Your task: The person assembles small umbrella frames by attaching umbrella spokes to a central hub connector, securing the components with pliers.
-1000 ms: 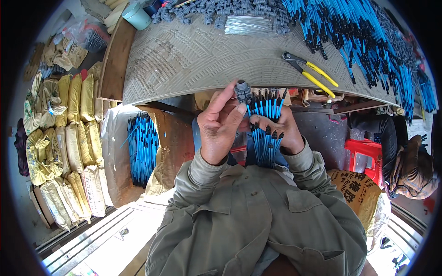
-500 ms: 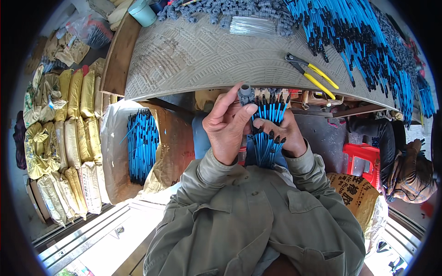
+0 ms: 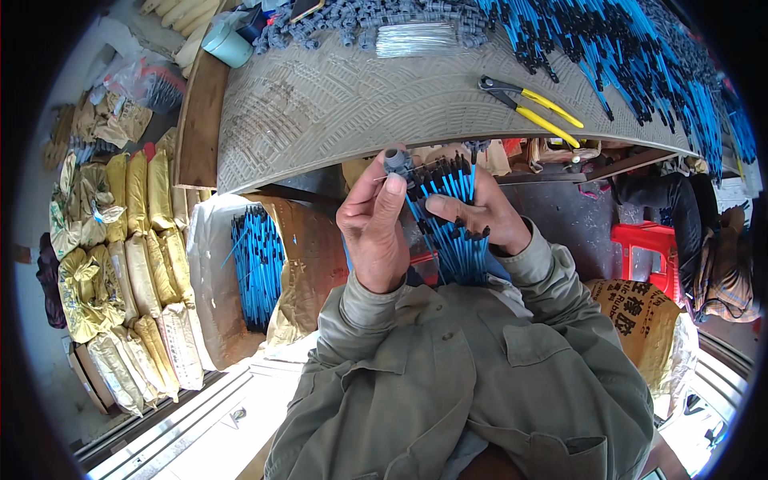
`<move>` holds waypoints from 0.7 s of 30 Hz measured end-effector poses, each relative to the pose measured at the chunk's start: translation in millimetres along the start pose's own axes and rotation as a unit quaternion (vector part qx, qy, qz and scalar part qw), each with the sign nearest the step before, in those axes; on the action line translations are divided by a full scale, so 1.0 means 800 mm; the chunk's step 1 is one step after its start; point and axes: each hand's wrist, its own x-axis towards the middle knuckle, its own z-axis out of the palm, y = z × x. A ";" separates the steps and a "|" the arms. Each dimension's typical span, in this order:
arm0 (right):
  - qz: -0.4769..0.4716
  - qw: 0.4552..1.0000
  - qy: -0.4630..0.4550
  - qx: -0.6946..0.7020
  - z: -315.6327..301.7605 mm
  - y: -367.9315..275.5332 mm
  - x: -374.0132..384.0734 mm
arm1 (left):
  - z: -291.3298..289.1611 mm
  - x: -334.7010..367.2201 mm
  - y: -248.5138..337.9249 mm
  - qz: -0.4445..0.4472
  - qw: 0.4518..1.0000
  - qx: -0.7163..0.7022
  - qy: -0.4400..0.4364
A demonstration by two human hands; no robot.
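Between the thumb and fingers of my left hand (image 3: 373,228) is a small grey ribbed plastic fitting (image 3: 395,161), its round opening facing up. A thin, wire-like line shows beside it, too fine to make out clearly. My right hand (image 3: 496,210) is wrapped round a bundle of thin blue rods with black tips (image 3: 458,258), which fans down against my jacket. The fitting sits close to the bundle's upper tips; whether they touch I cannot tell. Both hands are just below the near edge of the grey worktable (image 3: 344,96).
On the table lie yellow-handled pincers (image 3: 548,127), a stack of silver wires (image 3: 416,40), grey fittings (image 3: 320,30) and a blue-rod heap (image 3: 592,40). An open lined box of rods (image 3: 258,268) stands left. At right are a red stool (image 3: 668,240) and another person (image 3: 724,276).
The whole view has shifted a little. My left hand has moved left with the grey fitting, and the rod bundle leans more toward it. Both hands keep their hold.
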 end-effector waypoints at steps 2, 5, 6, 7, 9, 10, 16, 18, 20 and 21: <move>-0.044 0.999 -0.008 0.007 0.000 0.000 0.005 | 0.000 -0.003 0.002 0.008 1.000 -0.004 0.005; -0.131 0.991 -0.026 0.015 -0.002 -0.001 0.009 | 0.001 -0.008 0.005 0.022 1.000 0.016 0.004; -0.129 0.991 -0.040 0.004 -0.003 -0.003 0.008 | 0.002 -0.010 0.006 0.034 0.999 0.035 0.004; -0.125 0.991 -0.055 -0.006 -0.003 -0.004 0.007 | 0.002 -0.012 0.006 0.047 0.997 0.054 0.006; -0.122 0.990 -0.068 -0.015 -0.003 -0.006 0.006 | 0.004 -0.013 0.005 0.066 0.995 0.070 0.002; -0.117 0.991 -0.066 0.000 -0.001 -0.008 0.006 | 0.004 -0.014 0.005 0.088 0.993 0.085 0.000; -0.074 0.994 -0.002 0.086 0.007 -0.003 0.002 | 0.004 -0.017 0.007 0.101 0.991 0.087 -0.001; -0.063 0.997 -0.019 0.037 0.004 -0.005 0.000 | -0.004 -0.013 0.011 0.080 0.993 0.087 -0.030; -0.041 0.995 -0.054 -0.067 0.000 -0.011 -0.003 | -0.008 -0.013 0.014 0.069 0.993 0.089 -0.044; -0.041 0.996 -0.053 -0.065 -0.001 -0.015 -0.005 | -0.008 -0.014 0.016 0.058 0.994 0.072 -0.051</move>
